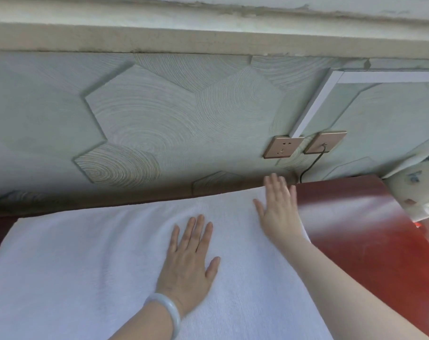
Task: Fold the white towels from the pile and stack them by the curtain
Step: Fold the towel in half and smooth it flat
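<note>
In the head view, a white towel is seen spread flat over a glossy reddish-brown desk. Most of the lower left of the picture is covered by it. Its surface is finely ribbed and nearly smooth, with only faint ripples near the far edge, which runs along the wall. Its right edge lies beside the bare part of the desk.

The left hand is laid palm down on the middle of the towel, fingers straight and slightly spread, nothing gripped. A pale, milky bangle is worn on that wrist. The right hand is also pressed flat and open on the towel, at its far right corner, with the fingertips reaching the far edge.

The wall is covered in grey-green hexagon panels with ringed grooves. Two gold-coloured sockets are fixed to it, and a dark cable is plugged into the right one. A white object is seen at the desk's right end; the dark marks on it are too blurred to be read.
</note>
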### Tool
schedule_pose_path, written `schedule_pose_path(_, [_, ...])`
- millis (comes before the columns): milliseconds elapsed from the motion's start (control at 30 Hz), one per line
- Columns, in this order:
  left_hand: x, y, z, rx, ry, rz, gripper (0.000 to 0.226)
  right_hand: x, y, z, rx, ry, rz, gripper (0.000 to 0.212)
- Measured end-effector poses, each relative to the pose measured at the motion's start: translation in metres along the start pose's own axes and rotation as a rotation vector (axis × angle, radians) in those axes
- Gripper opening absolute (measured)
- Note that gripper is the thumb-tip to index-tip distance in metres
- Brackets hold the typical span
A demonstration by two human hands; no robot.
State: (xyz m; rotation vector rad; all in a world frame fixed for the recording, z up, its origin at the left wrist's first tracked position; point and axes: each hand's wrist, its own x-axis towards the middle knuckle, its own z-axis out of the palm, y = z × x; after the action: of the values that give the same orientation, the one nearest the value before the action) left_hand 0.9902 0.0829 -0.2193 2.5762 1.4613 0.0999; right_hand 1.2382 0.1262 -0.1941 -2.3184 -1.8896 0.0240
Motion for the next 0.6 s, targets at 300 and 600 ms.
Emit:
schedule_pose_path(300, [-0.001,0.002,-0.003,0.008,-0.034,-0.008,0.069,-0.005,0.046,0.004,-0.012,-0.062,0.273,0.07])
schedule_pose_path(600, [0.0,-0.028,-0.009,0.038,-0.017,0.08,0.059,-0.07,-0.08,0.034,0.093,-0.064,-0.207,0.054])
